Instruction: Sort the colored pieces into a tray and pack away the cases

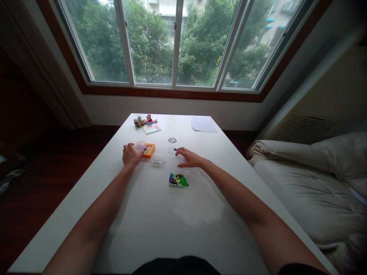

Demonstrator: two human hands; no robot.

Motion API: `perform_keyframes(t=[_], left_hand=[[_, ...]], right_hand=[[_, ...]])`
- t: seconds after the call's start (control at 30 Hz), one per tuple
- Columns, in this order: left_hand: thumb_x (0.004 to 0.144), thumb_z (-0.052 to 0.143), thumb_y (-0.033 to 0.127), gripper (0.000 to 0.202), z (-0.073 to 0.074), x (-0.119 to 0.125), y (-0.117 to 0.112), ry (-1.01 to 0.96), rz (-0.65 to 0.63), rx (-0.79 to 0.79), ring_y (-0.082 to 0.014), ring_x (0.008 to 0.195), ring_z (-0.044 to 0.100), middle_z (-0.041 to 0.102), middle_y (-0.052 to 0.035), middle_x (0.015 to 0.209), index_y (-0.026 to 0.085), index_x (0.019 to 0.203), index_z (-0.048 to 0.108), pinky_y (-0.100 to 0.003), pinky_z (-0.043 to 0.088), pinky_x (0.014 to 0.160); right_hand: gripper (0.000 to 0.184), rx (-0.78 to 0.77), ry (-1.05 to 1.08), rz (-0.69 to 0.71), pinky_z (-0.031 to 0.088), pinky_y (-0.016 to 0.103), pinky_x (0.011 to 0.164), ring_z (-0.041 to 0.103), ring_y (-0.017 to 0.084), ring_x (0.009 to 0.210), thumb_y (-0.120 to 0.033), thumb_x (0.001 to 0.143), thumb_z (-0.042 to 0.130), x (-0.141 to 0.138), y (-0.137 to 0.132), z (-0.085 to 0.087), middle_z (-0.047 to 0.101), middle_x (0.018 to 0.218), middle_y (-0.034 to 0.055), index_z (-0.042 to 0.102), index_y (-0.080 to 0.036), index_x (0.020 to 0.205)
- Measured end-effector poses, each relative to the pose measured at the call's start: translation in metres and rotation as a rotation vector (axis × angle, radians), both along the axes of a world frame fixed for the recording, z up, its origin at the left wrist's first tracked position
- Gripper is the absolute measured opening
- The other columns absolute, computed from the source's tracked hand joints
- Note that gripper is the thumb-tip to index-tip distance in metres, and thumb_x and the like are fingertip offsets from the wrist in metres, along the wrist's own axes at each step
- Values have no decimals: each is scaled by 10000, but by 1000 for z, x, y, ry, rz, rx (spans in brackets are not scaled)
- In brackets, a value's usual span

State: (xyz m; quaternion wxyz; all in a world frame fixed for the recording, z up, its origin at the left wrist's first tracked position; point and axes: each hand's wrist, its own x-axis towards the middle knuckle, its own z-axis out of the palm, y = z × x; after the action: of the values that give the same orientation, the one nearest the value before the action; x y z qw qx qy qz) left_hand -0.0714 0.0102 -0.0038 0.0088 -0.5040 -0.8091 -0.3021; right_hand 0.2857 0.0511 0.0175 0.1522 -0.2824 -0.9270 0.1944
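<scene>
My left hand (133,156) is curled round the left end of a small yellow box (149,149) with a clear, pale part beside it. Just right of that box lies a small clear plastic bag or tray (157,159). My right hand (189,157) hovers over or rests on the table, thumb and fingers apart. Its fingertips are at a clear round piece (171,151) with a dark spot. Nearer to me stands a clear open container (179,180) full of small green, blue, white and dark bricks.
A dark-rimmed round mark or disc (172,140) lies farther back on the white table (172,221). Small toy figures (145,120) and a colourful leaflet (151,128) are at the back left, white paper sheets (203,124) at the back right. A sofa (304,183) stands to the right.
</scene>
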Motion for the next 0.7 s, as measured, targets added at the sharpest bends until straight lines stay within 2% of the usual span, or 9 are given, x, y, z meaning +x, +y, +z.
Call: perform_keyframes(t=[0.2, 0.33, 0.43, 0.5, 0.57, 0.7], left_hand=[[797, 682, 532, 678, -5, -1, 0, -24, -22, 32, -311, 1212, 550, 473, -135, 1375, 239, 1350, 422, -427, 488, 990], [826, 646, 546, 668, -8, -3, 3, -25, -44, 111, -307, 1238, 529, 469, -134, 1391, 232, 1375, 431, -424, 472, 1015], [875, 585, 509, 545, -11, -9, 7, -80, -31, 135, -299, 1232, 533, 488, -126, 1377, 234, 1336, 488, -418, 469, 1016], [893, 557, 484, 490, -14, -13, 11, -139, -17, 132, -294, 1205, 551, 504, -123, 1362, 236, 1315, 517, -415, 477, 1001], [897, 547, 472, 474, -17, -18, 14, -183, -18, 141, -290, 1177, 568, 520, -121, 1344, 233, 1306, 532, -416, 483, 994], [897, 537, 404, 444, -18, -21, 17, -168, -68, 210, -281, 1187, 560, 544, -122, 1318, 209, 1295, 556, -413, 458, 1046]], right_hand=[[600, -64, -73, -3, 489, 402, 946, 587, 248, 1043, -464, 706, 834, -18, 15, 13, 596, 1189, 96, 599, -216, 1200], [579, -133, 68, -160, 505, 349, 881, 601, 222, 1040, -524, 782, 768, -38, 34, 25, 607, 1192, 78, 563, -231, 1236], [633, -86, 105, -284, 506, 355, 869, 615, 219, 1008, -569, 776, 766, -69, 43, 35, 588, 1223, 90, 540, -229, 1260], [651, -63, 26, -271, 504, 369, 877, 620, 228, 1001, -595, 762, 773, -96, 44, 38, 581, 1223, 96, 549, -234, 1255], [675, -23, -39, -227, 497, 385, 909, 611, 248, 1055, -624, 748, 776, -123, 42, 37, 554, 1274, 99, 550, -258, 1267], [708, -40, -102, -244, 508, 396, 906, 622, 266, 1045, -651, 753, 758, -166, 41, 26, 527, 1305, 122, 538, -257, 1299]])
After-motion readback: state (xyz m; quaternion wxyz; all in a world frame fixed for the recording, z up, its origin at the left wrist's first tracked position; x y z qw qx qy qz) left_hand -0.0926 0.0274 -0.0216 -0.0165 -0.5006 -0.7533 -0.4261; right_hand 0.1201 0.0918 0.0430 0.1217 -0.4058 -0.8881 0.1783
